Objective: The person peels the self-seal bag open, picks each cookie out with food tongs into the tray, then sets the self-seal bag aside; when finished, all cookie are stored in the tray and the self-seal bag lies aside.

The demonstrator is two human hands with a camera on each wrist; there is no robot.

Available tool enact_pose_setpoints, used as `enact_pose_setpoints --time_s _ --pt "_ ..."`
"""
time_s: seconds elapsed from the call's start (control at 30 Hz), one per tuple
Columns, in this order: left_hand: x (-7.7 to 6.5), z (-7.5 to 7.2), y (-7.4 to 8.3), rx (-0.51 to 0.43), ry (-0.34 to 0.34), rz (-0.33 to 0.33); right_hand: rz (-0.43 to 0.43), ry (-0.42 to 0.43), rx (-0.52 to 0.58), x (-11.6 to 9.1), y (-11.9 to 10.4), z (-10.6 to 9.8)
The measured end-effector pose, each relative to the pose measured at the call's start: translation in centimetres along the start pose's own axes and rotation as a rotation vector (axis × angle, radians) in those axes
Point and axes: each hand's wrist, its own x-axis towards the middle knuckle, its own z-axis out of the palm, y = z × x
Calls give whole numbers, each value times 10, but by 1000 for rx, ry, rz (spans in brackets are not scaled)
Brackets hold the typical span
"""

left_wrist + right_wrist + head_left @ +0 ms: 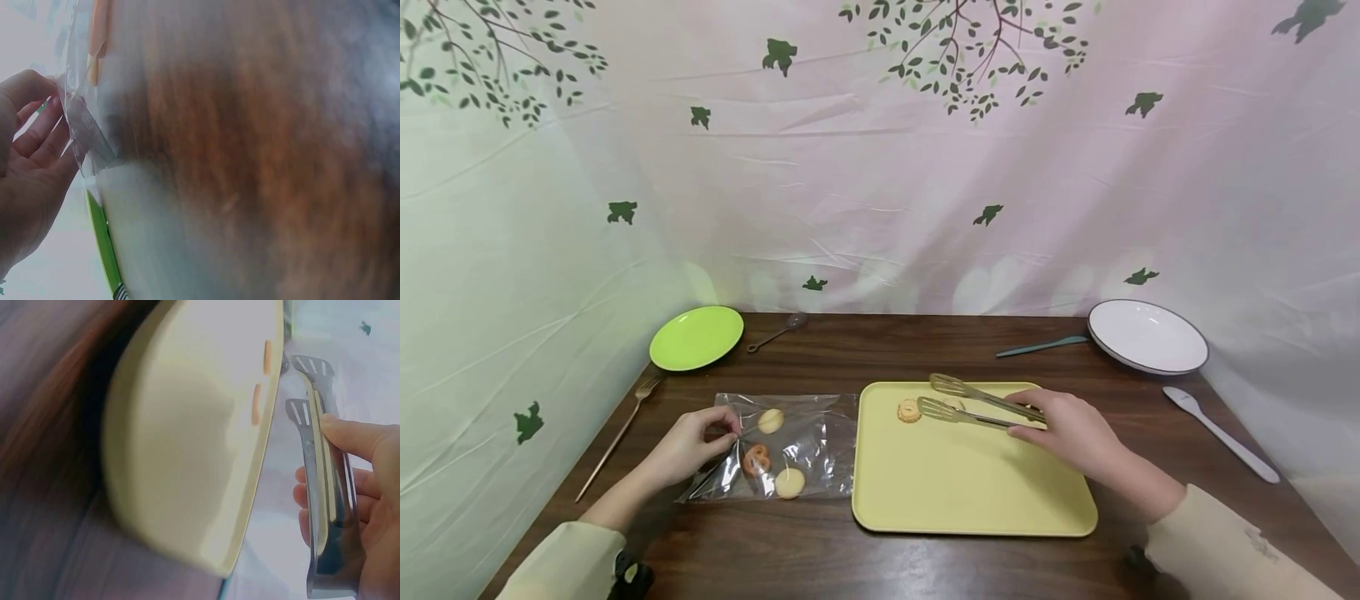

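I am seeing the right hand (1071, 433) gripping a pair of slotted metal tongs (977, 402) near their hinge end, fingers curled over the arms; in the right wrist view the thumb is lying along one arm of the tongs (328, 487), and the two slotted tips are standing slightly apart, holding nothing. The tips are hovering over the far part of a pale yellow rectangular plastic tray (970, 483), just beside a small round ring-shaped cookie (909, 410) lying on the tray; the right wrist view is showing two cookies edge-on on the tray. The left hand (688, 446) is pinching the near-left edge of a clear plastic bag (808, 454) between thumb and fingertips, lifting it a little; the left wrist view is confirming the film caught in the fingers (44, 128). Three cookies are lying inside the bag, which is resting on the dark wooden table (865, 567) just left of the tray. Further out, I am noting a lime green round plate (696, 337), a dark spoon (778, 330), a gold fork (617, 437), a white round plate with dark rim (1147, 336), a teal utensil handle (1043, 345) and a white plastic knife (1221, 433).
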Motion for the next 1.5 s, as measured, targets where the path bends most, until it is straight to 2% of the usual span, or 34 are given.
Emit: enact_pose_setpoints --time_s 0.17,0.5,0.8,1.07,1.33,1.5 --pt "1 1 1 2 -3 -4 -47 -44 56 5 -24 6" --pt "1 0 2 17 -1 -11 -238 -59 59 23 -68 27" --pt "-1 1 1 1 -10 -21 -297 -57 -5 44 -95 45" --pt "-2 2 3 9 3 -2 -321 -113 -11 54 -121 55" --pt "-2 2 3 7 -6 -7 -352 -191 42 59 -131 64" --pt "-2 2 3 1 -14 -15 -360 -167 17 61 -133 67"
